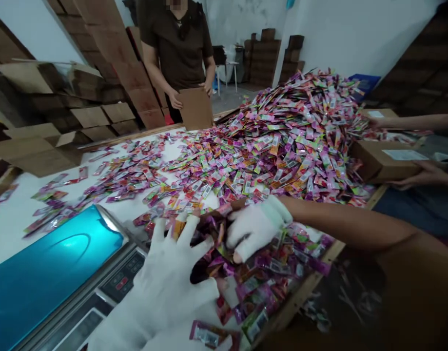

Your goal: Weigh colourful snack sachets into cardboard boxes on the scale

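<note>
Left hand (172, 273) in white glove, fingers spread wide, pressed flat onto a clump of small sachets (224, 263) at near edge of white tabletop (11, 219). Right hand (255, 226) also gloved, fingers curled down into same clump from far side; whether gripping any sachet cannot be told. Clump lying between both hands, just right of weighing scale (51, 273) with glossy teal platter and keypad below. Large heap of same pink, purple and green sachets (293, 131) banked up behind, spilling leftward in a thin scatter across tabletop. Wooden rim (311, 278) along right edge. Across tabletop, a person in dark shirt holding flat brown cardboard piece (195, 108) upright. At right, other bare hands holding closed cardboard box (382, 158) with white label. Stacks of flattened cartons (88, 107) at left wall.
</note>
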The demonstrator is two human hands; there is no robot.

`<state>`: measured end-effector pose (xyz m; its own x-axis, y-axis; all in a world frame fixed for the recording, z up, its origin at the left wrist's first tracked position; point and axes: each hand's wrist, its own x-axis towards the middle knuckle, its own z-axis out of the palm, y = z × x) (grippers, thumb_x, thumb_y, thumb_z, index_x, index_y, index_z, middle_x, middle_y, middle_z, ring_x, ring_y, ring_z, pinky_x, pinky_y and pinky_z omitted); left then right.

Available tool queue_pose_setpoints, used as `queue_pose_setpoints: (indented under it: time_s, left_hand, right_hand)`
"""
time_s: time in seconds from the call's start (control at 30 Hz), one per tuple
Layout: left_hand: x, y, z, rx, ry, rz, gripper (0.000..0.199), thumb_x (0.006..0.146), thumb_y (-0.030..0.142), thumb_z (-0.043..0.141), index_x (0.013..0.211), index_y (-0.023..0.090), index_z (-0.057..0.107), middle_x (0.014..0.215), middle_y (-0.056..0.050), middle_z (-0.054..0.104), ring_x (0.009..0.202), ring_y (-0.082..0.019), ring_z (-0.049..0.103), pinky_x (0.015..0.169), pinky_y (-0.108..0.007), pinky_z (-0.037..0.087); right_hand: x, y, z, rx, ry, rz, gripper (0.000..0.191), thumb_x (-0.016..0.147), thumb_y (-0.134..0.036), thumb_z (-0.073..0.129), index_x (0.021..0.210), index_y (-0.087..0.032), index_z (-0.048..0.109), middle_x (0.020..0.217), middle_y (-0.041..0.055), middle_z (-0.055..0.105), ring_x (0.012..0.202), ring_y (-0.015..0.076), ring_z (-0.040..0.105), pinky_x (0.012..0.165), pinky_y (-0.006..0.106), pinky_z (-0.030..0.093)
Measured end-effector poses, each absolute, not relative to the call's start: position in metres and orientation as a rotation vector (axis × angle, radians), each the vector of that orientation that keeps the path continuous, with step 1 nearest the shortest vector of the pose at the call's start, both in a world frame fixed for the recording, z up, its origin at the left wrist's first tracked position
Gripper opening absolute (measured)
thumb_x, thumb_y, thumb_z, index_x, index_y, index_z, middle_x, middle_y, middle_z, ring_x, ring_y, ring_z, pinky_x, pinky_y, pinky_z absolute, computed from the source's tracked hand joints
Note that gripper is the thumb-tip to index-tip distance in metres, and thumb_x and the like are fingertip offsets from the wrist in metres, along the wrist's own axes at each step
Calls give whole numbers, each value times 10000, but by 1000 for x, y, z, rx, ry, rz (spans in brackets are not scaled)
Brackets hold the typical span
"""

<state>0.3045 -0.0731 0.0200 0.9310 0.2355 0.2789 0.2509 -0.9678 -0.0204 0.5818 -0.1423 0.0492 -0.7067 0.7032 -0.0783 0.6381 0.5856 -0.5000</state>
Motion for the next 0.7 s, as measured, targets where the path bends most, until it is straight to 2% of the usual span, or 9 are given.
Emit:
queue_pose_setpoints:
  time_s: [0.07, 0.13, 0.23, 0.33, 0.4, 0.47, 0.53, 0.63, 0.7]
  left_hand:
    - [309, -68, 20, -3007, -365, -410, 555, 783, 756, 705, 1136, 345, 828, 1494, -178, 536, 1359, -501, 496, 1134, -782, 335]
    - [309, -60, 16, -2989, -340, -451, 537, 773, 766, 706, 1102, 364, 843, 1478, -173, 559, 1348, -494, 515, 1093, -756, 400]
    - [305, -51, 7, -2987, -318, -580, 633, 749, 777, 721, 1236, 379, 796, 1475, -183, 597, 1322, -488, 571, 1060, -726, 459]
    - [298, -50, -3, -3013, -358, -805, 1010, 767, 745, 733, 1647, 352, 432, 1558, -176, 569, 1390, -444, 562, 1177, -652, 422]
    - [296, -53, -5, -3040, -384, -897, 1151, 776, 715, 749, 1726, 339, 218, 1604, -141, 542, 1468, -407, 509, 1261, -591, 360]
    - [294, -56, -2, -3077, -404, -920, 1133, 791, 693, 751, 1726, 356, 208, 1649, -103, 501, 1532, -380, 449, 1294, -550, 340]
    - [289, -58, 3, -3123, -495, -935, 1088, 809, 697, 732, 1719, 366, 235, 1718, -74, 408, 1585, -370, 374, 1304, -535, 342]
    - [274, -59, 0, -3182, -802, -953, 1156, 777, 756, 721, 1728, 355, 199, 1795, -64, 238, 1626, -414, 264, 1293, -615, 307]
    - [262, -59, -11, -3225, -1021, -961, 1241, 711, 761, 772, 1728, 366, 180, 1796, -60, 237, 1619, -439, 265, 1276, -649, 297]
  right_hand:
    - [621, -139, 48, -1132, -2267, 991, 696, 1045, -734, 390, 1130, -154, 766, 1019, 98, 801, 950, 209, 756, 909, 329, 585]
    - [653, -154, 28, -1307, -1872, 917, 821, 1003, -790, 387, 1381, -111, 650, 1280, 188, 738, 1173, 278, 721, 1015, 420, 569]
    - [671, -200, -38, -1864, -1832, 755, 1226, 717, -811, 763, 1660, -132, 375, 1681, 277, 383, 1577, 428, 355, 1249, 601, 335]
    - [664, -230, -108, -2444, -2119, 822, 1453, 501, -632, 959, 1709, -161, 305, 1767, 306, 126, 1624, 566, 28, 1229, 800, 37]
    - [664, -224, -131, -2582, -2264, 760, 1502, 451, -535, 990, 1720, -165, 276, 1775, 309, 42, 1619, 578, -26, 1223, 798, 2]
    - [673, -200, -133, -2588, -2278, 659, 1478, 469, -461, 984, 1724, -164, 262, 1774, 309, 61, 1622, 565, 50, 1252, 748, 92]
    - [688, -173, -122, -2516, -2202, 662, 1336, 523, -371, 950, 1691, -145, 343, 1727, 313, 247, 1581, 540, 253, 1244, 671, 257]
    - [706, -149, -103, -2406, -2087, 744, 844, 627, -292, 860, 1427, -130, 646, 1399, 222, 657, 1295, 401, 622, 1098, 455, 492]
    - [713, -145, -91, -2403, -2036, 778, 485, 678, -284, 807, 1139, -145, 748, 1111, 133, 757, 1018, 297, 713, 906, 333, 555]
